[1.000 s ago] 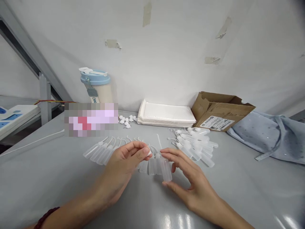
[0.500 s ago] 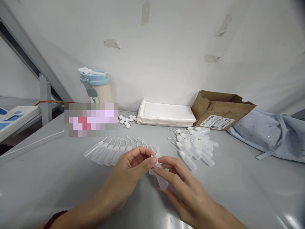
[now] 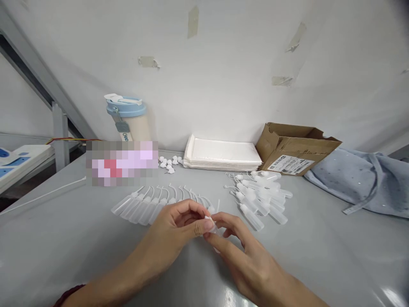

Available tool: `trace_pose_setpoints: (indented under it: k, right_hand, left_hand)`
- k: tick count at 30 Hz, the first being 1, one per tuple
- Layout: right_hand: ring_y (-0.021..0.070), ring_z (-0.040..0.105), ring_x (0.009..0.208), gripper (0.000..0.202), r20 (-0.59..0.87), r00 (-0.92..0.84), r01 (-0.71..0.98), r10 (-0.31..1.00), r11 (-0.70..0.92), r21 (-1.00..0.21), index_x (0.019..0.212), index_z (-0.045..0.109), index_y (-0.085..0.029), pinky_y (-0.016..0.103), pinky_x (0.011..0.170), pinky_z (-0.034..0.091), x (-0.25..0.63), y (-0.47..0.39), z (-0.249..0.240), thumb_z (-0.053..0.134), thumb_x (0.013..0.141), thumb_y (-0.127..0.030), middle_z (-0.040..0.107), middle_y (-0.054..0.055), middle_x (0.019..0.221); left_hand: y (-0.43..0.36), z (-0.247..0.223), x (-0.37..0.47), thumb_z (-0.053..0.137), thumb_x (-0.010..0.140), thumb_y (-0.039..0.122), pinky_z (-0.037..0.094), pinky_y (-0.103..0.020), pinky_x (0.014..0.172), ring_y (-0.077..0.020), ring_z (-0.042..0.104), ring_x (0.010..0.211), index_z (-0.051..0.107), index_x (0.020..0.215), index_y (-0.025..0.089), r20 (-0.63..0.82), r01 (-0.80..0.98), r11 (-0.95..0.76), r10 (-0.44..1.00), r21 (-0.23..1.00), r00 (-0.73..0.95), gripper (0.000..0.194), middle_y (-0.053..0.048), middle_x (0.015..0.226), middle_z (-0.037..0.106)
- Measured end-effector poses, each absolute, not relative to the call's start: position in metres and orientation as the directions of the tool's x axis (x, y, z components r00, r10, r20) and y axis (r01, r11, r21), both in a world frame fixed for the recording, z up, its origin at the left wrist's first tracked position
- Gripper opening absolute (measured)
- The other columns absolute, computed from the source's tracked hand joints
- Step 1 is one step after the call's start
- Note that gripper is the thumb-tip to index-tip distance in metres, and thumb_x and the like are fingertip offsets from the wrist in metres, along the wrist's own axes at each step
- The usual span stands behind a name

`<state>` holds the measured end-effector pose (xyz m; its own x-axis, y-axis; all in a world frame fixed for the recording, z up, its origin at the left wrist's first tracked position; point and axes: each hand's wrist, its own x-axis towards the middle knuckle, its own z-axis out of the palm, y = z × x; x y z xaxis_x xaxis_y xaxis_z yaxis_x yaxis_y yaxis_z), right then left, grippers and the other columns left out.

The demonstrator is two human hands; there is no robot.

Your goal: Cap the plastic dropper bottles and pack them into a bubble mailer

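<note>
At the centre front, a small translucent bottle is between both hands, its body largely covered by fingers. My left hand pinches the white neck part at its top with thumb and forefinger. My right hand has its fingers closed round the bottle's body. Left of and behind the hands lies a row of similar bottles with thin curved tubes. To the right is a loose pile of more such bottles. Several small white pieces lie at the back.
A stack of white envelopes, an open cardboard box and a grey-blue cloth stand or lie along the back. Behind a blurred pink item is a blue-lidded cup. A white cable crosses the grey table at left.
The bottle's body now shows less between the hands, and my right thumb and fingers have drawn in round it. A thin tube now stands up behind the hands. The view has shifted slightly.
</note>
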<state>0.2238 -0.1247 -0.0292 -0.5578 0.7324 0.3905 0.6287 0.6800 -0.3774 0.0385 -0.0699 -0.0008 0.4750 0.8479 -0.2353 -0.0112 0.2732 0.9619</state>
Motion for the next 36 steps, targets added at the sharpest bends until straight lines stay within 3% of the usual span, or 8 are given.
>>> trace_pose_setpoints:
  k: [4, 9, 17, 21, 25, 30, 36]
  right_hand:
    - [0.0203, 0.053, 0.092, 0.053, 0.386, -0.551, 0.650, 0.740, 0.670, -0.359, 0.128, 0.045, -0.017, 0.032, 0.064, 0.057, 0.225, -0.126, -0.032, 0.034, 0.081, 0.004, 0.037, 0.018, 0.126]
    - [0.0224, 0.049, 0.105, 0.049, 0.480, -0.520, 0.604, 0.707, 0.701, -0.378, 0.123, 0.049, -0.016, 0.032, 0.070, 0.056, 0.225, -0.124, -0.034, 0.033, 0.081, 0.006, 0.034, 0.017, 0.126]
    - [0.0224, 0.049, 0.107, 0.052, 0.453, -0.507, 0.616, 0.734, 0.676, -0.405, 0.127, 0.045, -0.021, 0.033, 0.074, 0.056, 0.226, -0.123, -0.031, 0.033, 0.083, 0.004, 0.037, 0.015, 0.126]
    - [0.0211, 0.055, 0.098, 0.051, 0.421, -0.513, 0.683, 0.748, 0.653, -0.328, 0.134, 0.041, -0.024, 0.032, 0.070, 0.056, 0.225, -0.126, -0.030, 0.033, 0.088, -0.003, 0.046, 0.013, 0.120]
    - [0.0185, 0.060, 0.089, 0.039, 0.448, -0.502, 0.715, 0.740, 0.647, -0.267, 0.127, 0.048, -0.023, 0.028, 0.066, 0.056, 0.224, -0.126, -0.024, 0.029, 0.095, -0.014, 0.054, 0.012, 0.112]
    - [0.0158, 0.063, 0.078, 0.040, 0.466, -0.575, 0.720, 0.672, 0.687, -0.102, 0.122, 0.053, -0.014, 0.029, 0.065, 0.056, 0.227, -0.124, -0.022, 0.024, 0.095, -0.008, 0.058, 0.018, 0.111]
    - [0.0169, 0.064, 0.088, 0.040, 0.504, -0.580, 0.724, 0.640, 0.689, -0.042, 0.121, 0.052, -0.015, 0.027, 0.071, 0.056, 0.230, -0.123, -0.023, 0.028, 0.092, -0.003, 0.062, 0.016, 0.108]
  left_hand:
    - [-0.067, 0.001, 0.036, 0.070, 0.074, 0.030, 0.045, -0.023, 0.074, -0.0146, 0.060, 0.080, 0.065, 0.081, 0.019, -0.233, 0.023, 0.256, 0.834, 0.966, 0.500, 0.014, 0.001, 0.079, 0.066]
    - [-0.063, 0.001, 0.033, 0.068, 0.077, 0.029, 0.046, -0.024, 0.074, -0.0140, 0.059, 0.079, 0.066, 0.085, 0.020, -0.183, 0.031, 0.198, 0.816, 0.980, 0.548, 0.012, 0.001, 0.081, 0.066]
    - [-0.063, 0.005, 0.032, 0.062, 0.082, 0.027, 0.046, -0.025, 0.080, -0.0156, 0.060, 0.089, 0.063, 0.092, 0.020, -0.144, 0.033, 0.152, 0.813, 0.988, 0.564, 0.012, -0.001, 0.090, 0.066]
    - [-0.065, 0.005, 0.034, 0.065, 0.080, 0.029, 0.045, -0.024, 0.075, -0.0146, 0.058, 0.083, 0.063, 0.085, 0.020, -0.138, 0.013, 0.155, 0.830, 0.988, 0.540, 0.010, 0.000, 0.083, 0.063]
    - [-0.066, 0.001, 0.033, 0.067, 0.079, 0.029, 0.045, -0.021, 0.072, -0.0120, 0.057, 0.076, 0.065, 0.083, 0.022, -0.133, 0.030, 0.137, 0.845, 0.990, 0.518, 0.009, 0.002, 0.078, 0.062]
    - [-0.063, 0.001, 0.030, 0.067, 0.079, 0.027, 0.047, -0.022, 0.078, -0.0135, 0.059, 0.085, 0.065, 0.089, 0.023, -0.115, 0.013, 0.128, 0.838, 0.992, 0.533, 0.010, 0.001, 0.088, 0.065]
    - [-0.064, 0.009, 0.030, 0.066, 0.080, 0.025, 0.046, -0.026, 0.083, -0.0161, 0.059, 0.093, 0.065, 0.088, 0.022, -0.147, 0.036, 0.151, 0.830, 0.988, 0.538, 0.009, -0.001, 0.097, 0.065]
